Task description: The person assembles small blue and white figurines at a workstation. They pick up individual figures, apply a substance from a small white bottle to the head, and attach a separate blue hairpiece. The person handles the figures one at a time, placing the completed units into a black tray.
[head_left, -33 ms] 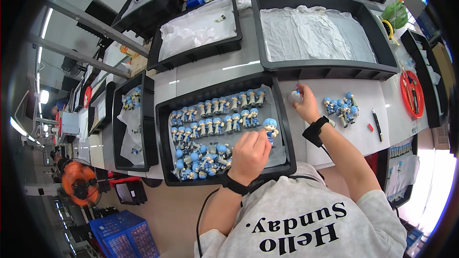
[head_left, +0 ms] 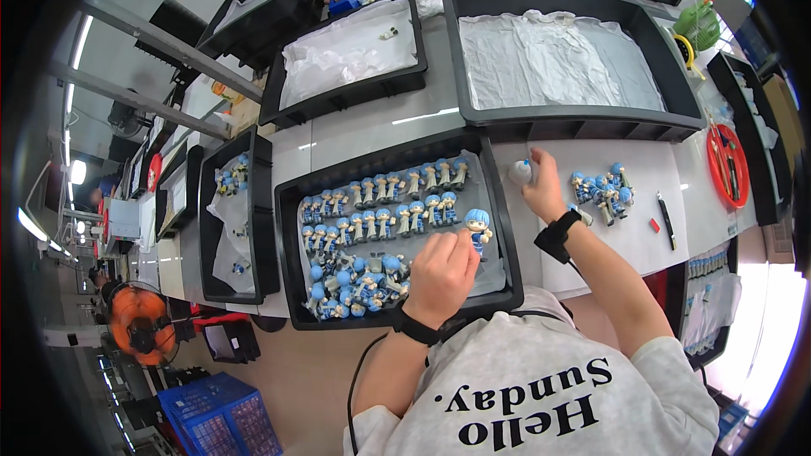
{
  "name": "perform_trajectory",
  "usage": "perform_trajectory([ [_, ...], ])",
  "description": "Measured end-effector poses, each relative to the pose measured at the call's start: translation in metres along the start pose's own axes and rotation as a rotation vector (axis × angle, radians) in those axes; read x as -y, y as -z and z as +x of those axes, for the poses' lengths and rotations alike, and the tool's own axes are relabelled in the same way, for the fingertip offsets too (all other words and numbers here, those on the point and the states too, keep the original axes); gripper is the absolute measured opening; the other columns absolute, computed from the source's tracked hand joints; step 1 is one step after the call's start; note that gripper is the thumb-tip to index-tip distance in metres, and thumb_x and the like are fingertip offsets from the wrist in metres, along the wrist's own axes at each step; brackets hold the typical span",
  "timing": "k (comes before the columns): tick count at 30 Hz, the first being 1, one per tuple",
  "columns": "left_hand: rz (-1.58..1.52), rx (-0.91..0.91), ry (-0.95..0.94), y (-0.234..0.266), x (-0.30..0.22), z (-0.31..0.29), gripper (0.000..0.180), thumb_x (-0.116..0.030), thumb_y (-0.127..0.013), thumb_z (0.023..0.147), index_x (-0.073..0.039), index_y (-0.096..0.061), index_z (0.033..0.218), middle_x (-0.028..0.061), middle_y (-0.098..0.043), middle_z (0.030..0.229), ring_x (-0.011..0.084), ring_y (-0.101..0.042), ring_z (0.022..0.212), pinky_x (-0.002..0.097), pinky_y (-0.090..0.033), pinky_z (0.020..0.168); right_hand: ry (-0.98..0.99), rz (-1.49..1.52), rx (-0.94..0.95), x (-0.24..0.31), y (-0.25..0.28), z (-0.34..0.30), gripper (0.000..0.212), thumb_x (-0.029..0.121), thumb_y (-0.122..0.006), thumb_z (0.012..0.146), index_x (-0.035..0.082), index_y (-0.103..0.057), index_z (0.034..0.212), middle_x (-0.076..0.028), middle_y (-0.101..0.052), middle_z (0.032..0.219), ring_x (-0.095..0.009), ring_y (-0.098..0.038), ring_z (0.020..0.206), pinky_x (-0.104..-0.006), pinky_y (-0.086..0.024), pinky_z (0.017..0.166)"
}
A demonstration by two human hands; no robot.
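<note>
My left hand (head_left: 444, 268) is closed, pinching a small figurine (head_left: 477, 221) with blue hair upright above the right end of a black tray (head_left: 393, 152). Standing figurines (head_left: 382, 221) fill several rows in that tray. Nearer me lies a loose heap of figurines (head_left: 355, 285). On the table right of the tray, my right hand (head_left: 545, 187) is at a rounded white container (head_left: 519, 172) with a small dark-blue spot on top. Its fingers look bent together; what they hold, if anything, is hidden. A small blue and white piece (head_left: 579, 213) shows beside my right wrist.
A cluster of figurines (head_left: 605, 191) lies on white paper (head_left: 583, 262), with a black pen (head_left: 666, 221) and small red piece (head_left: 655, 225). A red oval dish (head_left: 728, 160) holds tools. Large lined trays (head_left: 583, 122) stand behind; another black tray (head_left: 272, 228) is left.
My right hand has shifted slightly right, away from the white container, so more of the container shows. My left hand and its figurine stay in place.
</note>
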State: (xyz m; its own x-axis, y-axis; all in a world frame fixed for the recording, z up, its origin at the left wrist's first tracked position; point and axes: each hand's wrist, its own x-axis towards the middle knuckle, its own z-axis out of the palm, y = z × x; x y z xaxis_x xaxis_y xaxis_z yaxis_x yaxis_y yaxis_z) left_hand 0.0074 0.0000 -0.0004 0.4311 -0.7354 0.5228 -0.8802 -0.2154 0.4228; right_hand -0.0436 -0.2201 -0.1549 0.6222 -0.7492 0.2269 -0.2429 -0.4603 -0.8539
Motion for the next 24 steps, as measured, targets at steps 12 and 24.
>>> perform_trajectory([
  [12, 0.061, -0.016, -0.046, -0.010, -0.005, 0.004, 0.022, 0.004, -0.063, 0.069, 0.006, -0.060, 0.091, 0.0093, -0.050, 0.065, 0.0240, -0.051, 0.057, 0.0335, -0.042, 0.049, -0.391, 0.698, 0.412, 0.143, 0.053, -0.082, 0.021, 0.003, -0.064, 0.080, -0.003, -0.063, 0.100, -0.008, -0.061, 0.102, -0.012, -0.056, 0.090, -0.0248, -0.049, 0.077],
  [24, 0.140, -0.068, -0.034, -0.010, -0.008, 0.003, 0.024, 0.000, -0.064, 0.071, 0.007, -0.060, 0.094, 0.0105, -0.054, 0.069, 0.0247, -0.054, 0.059, 0.0332, -0.044, 0.051, -0.636, 1.191, 0.375, 0.179, 0.062, -0.083, 0.026, 0.002, -0.060, 0.084, -0.007, -0.060, 0.108, -0.014, -0.044, 0.128, -0.017, -0.048, 0.111, -0.0275, -0.042, 0.092],
])
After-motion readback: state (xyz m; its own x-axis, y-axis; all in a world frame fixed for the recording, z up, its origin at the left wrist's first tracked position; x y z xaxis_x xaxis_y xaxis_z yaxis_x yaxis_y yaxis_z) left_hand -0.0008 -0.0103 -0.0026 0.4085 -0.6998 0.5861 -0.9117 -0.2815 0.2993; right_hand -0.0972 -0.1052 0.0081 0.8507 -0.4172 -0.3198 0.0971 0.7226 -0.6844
